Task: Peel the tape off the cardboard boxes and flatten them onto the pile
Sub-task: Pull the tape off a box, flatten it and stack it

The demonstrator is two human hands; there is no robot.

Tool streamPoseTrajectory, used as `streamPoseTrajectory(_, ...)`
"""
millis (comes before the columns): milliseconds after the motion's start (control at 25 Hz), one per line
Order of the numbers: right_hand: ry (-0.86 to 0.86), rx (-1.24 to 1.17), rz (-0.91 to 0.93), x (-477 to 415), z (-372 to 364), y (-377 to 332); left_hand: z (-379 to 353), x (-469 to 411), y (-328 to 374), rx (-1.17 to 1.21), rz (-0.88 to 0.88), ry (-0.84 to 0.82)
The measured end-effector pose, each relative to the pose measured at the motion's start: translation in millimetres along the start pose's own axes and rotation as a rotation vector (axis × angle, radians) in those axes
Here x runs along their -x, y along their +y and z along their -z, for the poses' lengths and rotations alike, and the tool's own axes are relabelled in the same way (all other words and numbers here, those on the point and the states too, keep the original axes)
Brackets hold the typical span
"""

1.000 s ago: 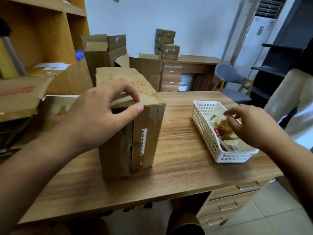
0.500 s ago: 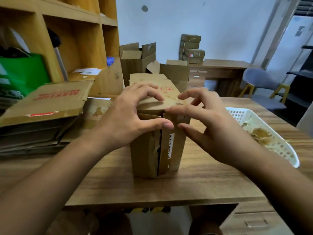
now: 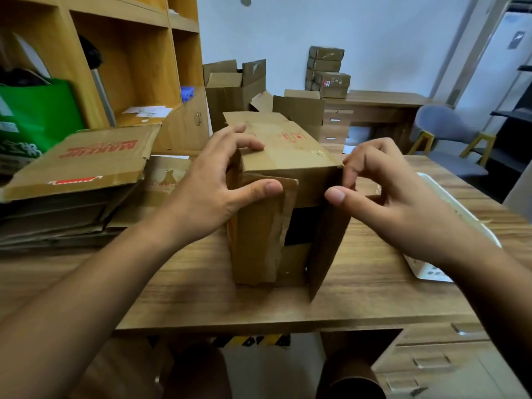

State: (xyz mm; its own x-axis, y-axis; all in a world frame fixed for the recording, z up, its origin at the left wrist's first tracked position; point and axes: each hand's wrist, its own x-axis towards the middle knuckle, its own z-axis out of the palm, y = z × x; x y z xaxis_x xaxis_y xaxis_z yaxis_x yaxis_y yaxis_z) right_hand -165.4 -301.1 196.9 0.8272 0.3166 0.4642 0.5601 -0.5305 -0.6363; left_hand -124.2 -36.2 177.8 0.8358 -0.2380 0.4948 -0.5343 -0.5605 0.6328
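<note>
Head view, left hand: your left hand (image 3: 213, 194) grips the near top corner of the cardboard box (image 3: 288, 151), fingers curled over the top panel and thumb pressed on the left end flap (image 3: 259, 234).
Head view, right hand: your right hand (image 3: 394, 197) pinches the upper edge of the right end flap (image 3: 328, 237), which stands swung out towards you. The thumb is on its near face and the curled fingers are at the box corner behind it.
Box: it stands on the desk (image 3: 201, 289) between your two hands. The near end is partly open, with a dark gap between the flaps.
Tape: a glossy patch lies on the top panel just ahead of your right fingertips. You cannot tell from here whether it is leftover tape.
Step in hand: probably opening the near end so the box can collapse.
Doing it well: keep your left hand as the anchor and pull the right flap along its hinge line, not across it, so the cardboard folds without tearing. Then free the left flap under your thumb the same way.
Watch: the left flap's inner edge already looks ragged, so ease it out gently.
Pile: the flattened cardboard pile (image 3: 86, 159) lies well to the outside of your left hand.
Basket: a white basket (image 3: 426, 270) sits just beyond your right wrist. Mind it when you swing the box.
</note>
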Motion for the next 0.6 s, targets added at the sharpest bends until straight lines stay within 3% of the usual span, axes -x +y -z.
streamPoseTrajectory(200, 0.138, -0.141, -0.103, 10.7, -7.2, 16.3, -3.8, 0.4, 4.2, 0.063, 0.026, -0.005)
streamPoseTrajectory(400, 0.268, -0.647, -0.316, 22.4, -12.3, 29.1, -3.7, -6.2, 16.1, 0.127, -0.023, 0.049)
streamPoseTrajectory(600, 0.342, -1.059, -0.384, 37.6, -37.3, 39.8, -5.3, -29.8, 35.0, 0.203, -0.075, 0.012)
